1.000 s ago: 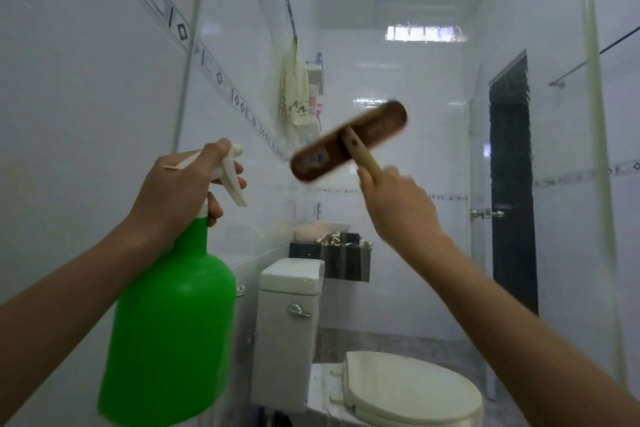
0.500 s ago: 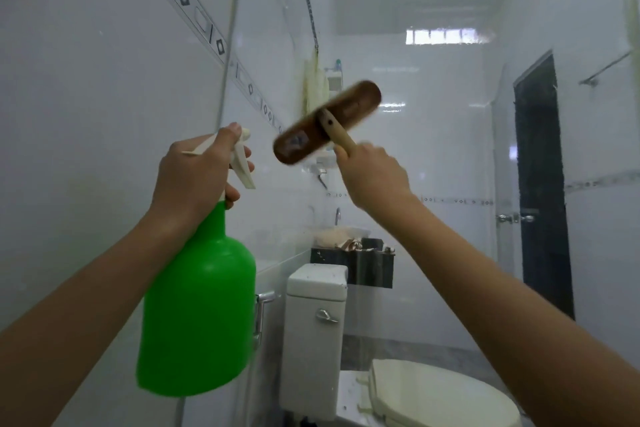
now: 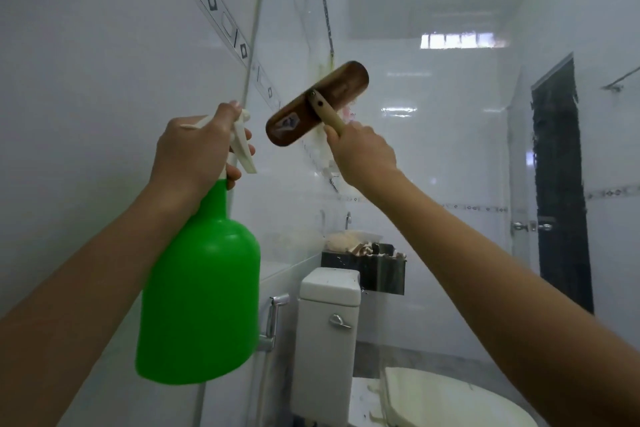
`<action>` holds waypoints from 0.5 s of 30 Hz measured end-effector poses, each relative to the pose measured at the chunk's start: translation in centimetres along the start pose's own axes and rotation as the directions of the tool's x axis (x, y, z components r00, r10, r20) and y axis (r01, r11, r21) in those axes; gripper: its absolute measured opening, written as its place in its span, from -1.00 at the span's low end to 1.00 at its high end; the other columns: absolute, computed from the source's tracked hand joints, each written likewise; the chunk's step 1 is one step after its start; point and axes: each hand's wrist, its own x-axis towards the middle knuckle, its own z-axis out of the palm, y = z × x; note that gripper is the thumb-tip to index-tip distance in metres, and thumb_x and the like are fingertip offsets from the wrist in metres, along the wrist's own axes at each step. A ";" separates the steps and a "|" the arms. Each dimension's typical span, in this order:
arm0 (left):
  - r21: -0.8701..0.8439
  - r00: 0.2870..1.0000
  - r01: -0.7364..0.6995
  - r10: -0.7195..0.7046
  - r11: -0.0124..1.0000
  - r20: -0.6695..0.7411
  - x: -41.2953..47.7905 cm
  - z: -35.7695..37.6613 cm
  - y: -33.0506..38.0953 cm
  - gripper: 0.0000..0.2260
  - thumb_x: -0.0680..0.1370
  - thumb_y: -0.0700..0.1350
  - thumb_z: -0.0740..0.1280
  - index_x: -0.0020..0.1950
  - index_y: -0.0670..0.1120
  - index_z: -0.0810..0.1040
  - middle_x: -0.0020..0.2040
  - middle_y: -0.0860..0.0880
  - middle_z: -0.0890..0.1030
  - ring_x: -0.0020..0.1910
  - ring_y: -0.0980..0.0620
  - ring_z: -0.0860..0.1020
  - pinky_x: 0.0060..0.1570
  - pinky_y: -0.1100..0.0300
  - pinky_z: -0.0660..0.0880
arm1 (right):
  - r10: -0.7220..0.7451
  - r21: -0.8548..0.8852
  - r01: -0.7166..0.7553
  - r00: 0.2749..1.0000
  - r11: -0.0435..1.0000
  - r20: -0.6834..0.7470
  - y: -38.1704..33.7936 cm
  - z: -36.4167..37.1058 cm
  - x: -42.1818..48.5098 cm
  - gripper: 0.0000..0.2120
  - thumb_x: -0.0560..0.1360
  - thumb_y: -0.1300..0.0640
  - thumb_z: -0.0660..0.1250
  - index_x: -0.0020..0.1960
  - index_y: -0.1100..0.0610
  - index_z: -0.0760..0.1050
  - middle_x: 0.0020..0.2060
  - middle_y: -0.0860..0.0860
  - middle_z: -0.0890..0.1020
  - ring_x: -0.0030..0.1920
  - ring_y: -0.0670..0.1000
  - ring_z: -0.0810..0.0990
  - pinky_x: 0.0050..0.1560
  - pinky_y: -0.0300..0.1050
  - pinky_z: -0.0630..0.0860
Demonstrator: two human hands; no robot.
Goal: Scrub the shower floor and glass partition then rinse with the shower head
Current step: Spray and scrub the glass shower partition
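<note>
My left hand [image 3: 194,152] grips the neck and white trigger of a green spray bottle [image 3: 199,291], held upright at chest height. My right hand [image 3: 362,156] holds the pale handle of a brown wooden scrub brush [image 3: 317,102], raised and tilted, its back towards me. The brush head sits up against the clear glass partition [image 3: 450,149], through which the rest of the bathroom shows. The partition's left edge [image 3: 254,45] meets the white tiled wall. The shower floor and shower head are out of view.
Beyond the glass stand a white toilet cistern [image 3: 329,329] and toilet lid [image 3: 450,399], a dark wall basket [image 3: 367,267] and a dark door [image 3: 561,184] at right. A chrome bidet sprayer [image 3: 273,319] hangs on the left wall.
The brush and my right hand have moved left and slightly up along the glass. The view has shifted left and closer; the spray bottle stays in my left hand.
</note>
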 end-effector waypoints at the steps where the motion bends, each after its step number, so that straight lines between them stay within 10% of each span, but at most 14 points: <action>1: 0.000 1.000 -0.002 0.002 1.000 -0.003 0.0 0.0 -0.1 -0.62 0.59 0.16 0.26 -0.12 -0.11 0.68 -0.18 -0.08 0.72 -0.61 0.08 0.44 -0.47 0.20 0.42 | -0.013 -0.007 0.013 1.000 1.000 0.022 0.7 0.0 -0.9 -0.63 0.64 -0.16 -0.02 0.08 0.10 0.39 -0.28 0.00 0.43 -0.26 0.06 0.51 -0.23 -0.01 0.53; 6: 0.016 1.000 0.008 -0.008 1.000 -0.009 0.2 -0.2 -0.5 -0.64 0.57 0.13 0.28 -0.12 -0.12 0.69 -0.19 -0.09 0.72 -0.64 0.10 0.44 -0.51 0.25 0.41 | 0.121 -0.081 -0.111 0.983 0.991 0.138 6.4 0.4 -12.5 -0.65 0.61 -0.22 -0.03 -0.12 0.03 0.26 -0.35 -0.03 0.48 -0.42 -0.06 0.47 -0.43 -0.20 0.40; 15: 0.048 0.999 -0.015 0.017 0.999 -0.038 0.6 -0.7 -0.3 -0.68 0.58 0.15 0.26 -0.13 -0.03 0.68 -0.19 -0.03 0.72 -0.63 0.09 0.45 -0.48 0.22 0.41 | -0.004 0.044 0.002 0.999 0.999 0.054 0.1 3.2 -2.0 -0.58 0.62 -0.21 -0.01 -0.01 0.12 0.41 -0.31 -0.02 0.48 -0.36 -0.02 0.50 -0.34 -0.08 0.48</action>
